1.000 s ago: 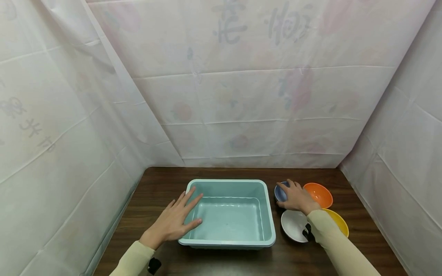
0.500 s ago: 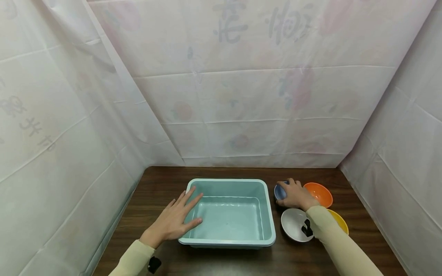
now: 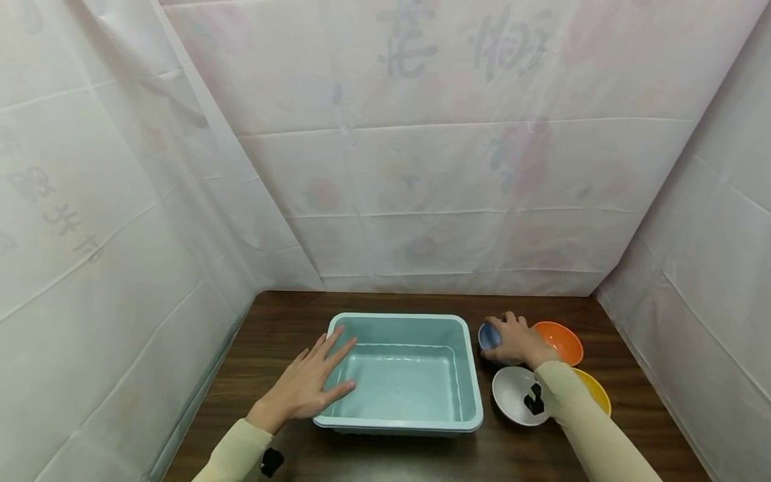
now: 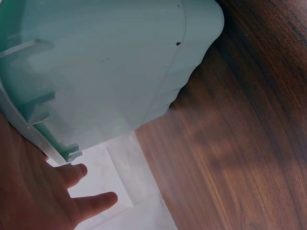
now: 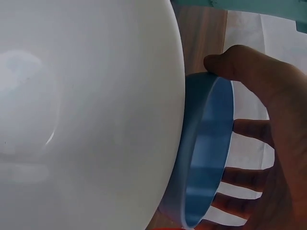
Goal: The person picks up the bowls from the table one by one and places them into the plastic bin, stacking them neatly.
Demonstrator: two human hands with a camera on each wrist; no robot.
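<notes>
My left hand (image 3: 304, 388) rests with spread, fairly straight fingers over the left rim of a pale green plastic basin (image 3: 400, 424). In the left wrist view, the basin's outer wall (image 4: 110, 62) fills the upper left, beside the fingers (image 4: 96, 205). At the right, my right hand (image 3: 515, 340) grips a small blue bowl (image 3: 489, 336) from above. The right wrist view shows the thumb at one side of the blue bowl's rim and the fingers along its opposite side. A white bowl (image 3: 513, 396) sits just nearer to me, partly covered by the wrist strap.
An orange bowl (image 3: 560, 341) stands right of the right hand. Partly hidden by the right sleeve is a yellow bowl (image 3: 595, 391). Everything sits on a dark wooden table (image 3: 241, 375), enclosed at the back and sides by white printed sheeting (image 3: 415, 181).
My right hand has settled slightly closer around the blue bowl, and its wrist has shifted a little, showing more of the white bowl. My left hand stays at the basin's rim.
</notes>
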